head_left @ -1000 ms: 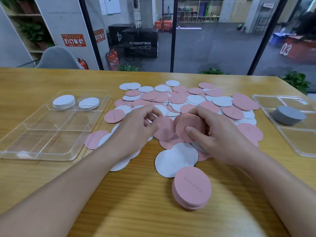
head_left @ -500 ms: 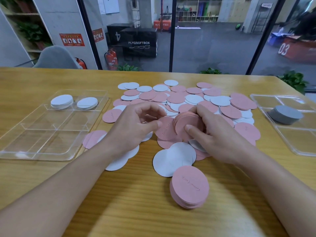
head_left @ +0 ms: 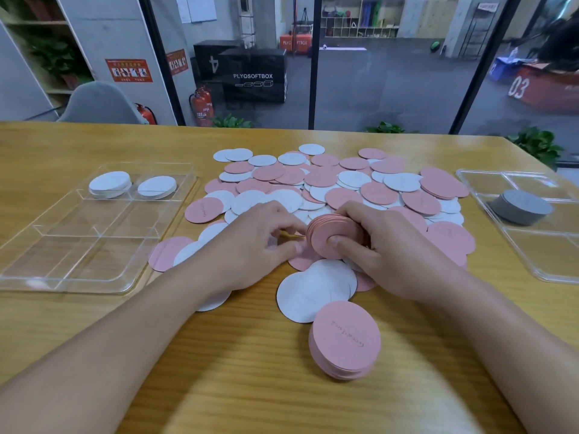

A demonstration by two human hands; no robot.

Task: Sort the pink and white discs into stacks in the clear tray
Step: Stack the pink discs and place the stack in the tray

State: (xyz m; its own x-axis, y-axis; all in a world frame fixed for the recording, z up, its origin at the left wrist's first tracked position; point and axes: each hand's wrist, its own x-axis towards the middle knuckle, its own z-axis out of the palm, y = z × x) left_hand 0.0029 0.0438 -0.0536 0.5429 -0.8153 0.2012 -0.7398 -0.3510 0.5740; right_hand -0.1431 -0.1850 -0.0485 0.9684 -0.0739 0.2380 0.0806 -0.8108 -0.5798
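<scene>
Pink stack [head_left: 332, 236] gripped edgewise by right hand [head_left: 385, 249]; left hand [head_left: 253, 245] fingers curled, contents unclear.

A wooden table [head_left: 94, 324] stands before glass panes in black frames [head_left: 315, 57]. Beyond lie a grey floor [head_left: 376, 89], black boxes [head_left: 250, 73], extinguishers [head_left: 200, 104], perhaps shelving [head_left: 360, 20]. A grey chair [head_left: 97, 103] sits left.

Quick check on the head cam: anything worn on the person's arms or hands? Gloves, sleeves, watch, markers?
Nothing worn that shows. The left hand and right hand are bare, with no gloves, rings or markers on the fingers. Both forearms are bare to the frame edge: no sleeves, watch, straps or cables in view.
</scene>
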